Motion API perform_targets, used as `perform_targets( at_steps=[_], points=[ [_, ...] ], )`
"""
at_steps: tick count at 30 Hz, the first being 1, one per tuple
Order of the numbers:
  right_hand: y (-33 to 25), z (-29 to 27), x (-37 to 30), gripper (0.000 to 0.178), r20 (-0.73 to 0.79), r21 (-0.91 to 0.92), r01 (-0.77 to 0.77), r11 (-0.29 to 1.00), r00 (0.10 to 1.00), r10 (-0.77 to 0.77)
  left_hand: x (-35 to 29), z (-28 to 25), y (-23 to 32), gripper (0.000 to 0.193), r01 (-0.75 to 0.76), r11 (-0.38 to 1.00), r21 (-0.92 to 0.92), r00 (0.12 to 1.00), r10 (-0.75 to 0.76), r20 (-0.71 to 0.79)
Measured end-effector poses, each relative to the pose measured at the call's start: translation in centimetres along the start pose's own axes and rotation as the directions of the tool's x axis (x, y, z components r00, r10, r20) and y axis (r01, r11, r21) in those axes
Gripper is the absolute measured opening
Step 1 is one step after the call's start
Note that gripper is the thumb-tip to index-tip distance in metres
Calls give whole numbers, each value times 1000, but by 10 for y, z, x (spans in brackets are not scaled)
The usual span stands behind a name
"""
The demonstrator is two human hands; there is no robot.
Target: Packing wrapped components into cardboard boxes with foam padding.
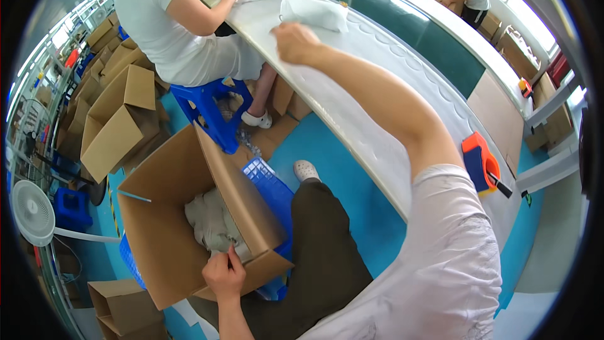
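The right hand [296, 43] is at the near corner of a white bag [318, 12] lying on the white surface [456, 113]; its fingers are curled, but blur hides whether they grip the bag or only brush it. A weak, one-corner hold could let the bag slip or drag neighbouring pieces along. The left hand [224, 274] is at the near side of an open cardboard box [157, 239], fingers bent with thumb up; whether anything is pinched there I cannot tell. Pale wrapped bundles [211, 217] lie inside the box. It sits slanted over blue plastic crates [267, 182], so a push on its wall could shift or tip it, and the upright flaps could snag a bag.
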State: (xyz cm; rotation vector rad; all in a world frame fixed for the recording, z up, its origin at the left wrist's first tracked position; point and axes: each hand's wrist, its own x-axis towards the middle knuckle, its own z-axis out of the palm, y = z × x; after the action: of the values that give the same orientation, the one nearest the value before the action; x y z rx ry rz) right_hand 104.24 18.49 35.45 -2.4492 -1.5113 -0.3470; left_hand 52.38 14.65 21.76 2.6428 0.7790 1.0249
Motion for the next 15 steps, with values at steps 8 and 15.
perform_targets(
  at_steps=[8,15],
  points=[
    [114,48,95,52,-153,-271,-284,920,956,250,3,4,-6,36,8,999,34,997,-11,72],
    [100,25,77,38,86,-407,-128,904,980,178,5,5,-10,36,-30,999,20,998,29,63]
  ],
)
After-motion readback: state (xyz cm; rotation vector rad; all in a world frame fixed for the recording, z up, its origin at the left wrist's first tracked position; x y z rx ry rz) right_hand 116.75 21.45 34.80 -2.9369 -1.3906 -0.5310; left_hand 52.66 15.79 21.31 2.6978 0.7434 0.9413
